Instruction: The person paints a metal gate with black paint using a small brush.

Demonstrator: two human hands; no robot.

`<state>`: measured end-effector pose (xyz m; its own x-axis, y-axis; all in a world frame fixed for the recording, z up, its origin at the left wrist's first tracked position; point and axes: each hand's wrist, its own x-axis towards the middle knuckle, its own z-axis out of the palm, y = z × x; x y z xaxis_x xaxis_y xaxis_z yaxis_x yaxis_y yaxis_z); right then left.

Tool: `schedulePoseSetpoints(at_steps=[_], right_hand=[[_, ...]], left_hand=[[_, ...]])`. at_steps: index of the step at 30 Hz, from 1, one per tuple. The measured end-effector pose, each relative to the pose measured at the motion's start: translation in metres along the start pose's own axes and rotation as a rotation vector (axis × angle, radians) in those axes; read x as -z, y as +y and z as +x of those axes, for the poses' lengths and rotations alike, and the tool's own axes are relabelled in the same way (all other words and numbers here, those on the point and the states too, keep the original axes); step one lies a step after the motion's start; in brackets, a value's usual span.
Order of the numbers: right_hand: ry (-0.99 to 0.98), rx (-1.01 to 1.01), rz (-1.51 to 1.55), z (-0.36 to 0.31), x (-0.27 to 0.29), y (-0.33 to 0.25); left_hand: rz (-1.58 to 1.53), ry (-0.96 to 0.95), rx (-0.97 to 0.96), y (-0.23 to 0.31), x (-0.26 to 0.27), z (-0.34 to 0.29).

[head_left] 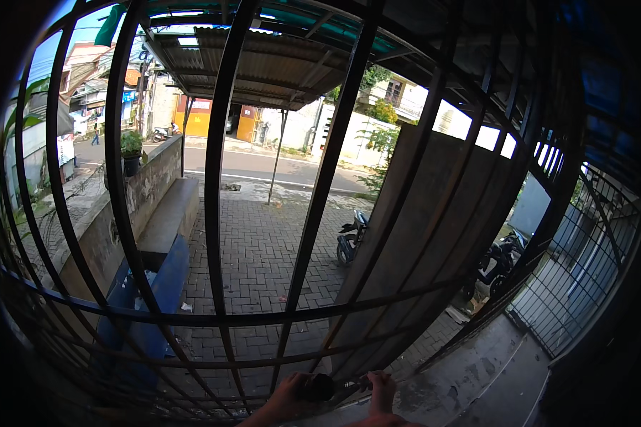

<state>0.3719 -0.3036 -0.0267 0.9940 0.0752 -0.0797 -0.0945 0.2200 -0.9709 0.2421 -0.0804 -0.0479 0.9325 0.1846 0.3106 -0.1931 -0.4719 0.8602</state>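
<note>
1. The dark round thing (319, 388) is at the bottom of the view, between the two hands and low by the bars (214, 178). It is too dim to name.
2. The left hand (290, 391) is curled against it and appears to hold it. A firm, still grip here would probably serve best, with the wrist steady.
3. The right hand (382, 388) is just beside it, narrow, fingers drawn together; whether they pinch anything small, I cannot tell. Fine work seems to fall to this hand: short, light, straight moves, without forcing.
4. Bringing the fingertips into better light would help, since shadow hides the contact.
5. The crossbar (256, 319) lies just above the hands in view; knuckles could scrape on metal, so leave them room.
6. Farther out are the grey panel (421, 192) and, to the right, the floor (506, 384); anything dropped could be hard to spot in that shade.
</note>
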Motion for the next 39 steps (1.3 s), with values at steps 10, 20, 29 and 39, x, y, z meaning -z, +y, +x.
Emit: schedulePoseSetpoints(at_steps=[10, 20, 29, 39], right_hand=[[-0.011, 0.038, -0.004, 0.01, -0.003, -0.007], [-0.052, 0.066, -0.142, 0.013, 0.008, -0.011], [-0.064, 0.088, -0.185, 0.024, 0.018, 0.001], [0.0, -0.026, -0.051, 0.01, 0.007, -0.009]], left_hand=[[-0.138, 0.029, 0.005, -0.015, -0.021, -0.003], [-0.225, 0.095, 0.036, 0.007, -0.025, -0.004], [-0.193, 0.016, 0.011, 0.012, -0.024, 0.009], [-0.26, 0.003, 0.183, -0.003, -0.035, -0.024]])
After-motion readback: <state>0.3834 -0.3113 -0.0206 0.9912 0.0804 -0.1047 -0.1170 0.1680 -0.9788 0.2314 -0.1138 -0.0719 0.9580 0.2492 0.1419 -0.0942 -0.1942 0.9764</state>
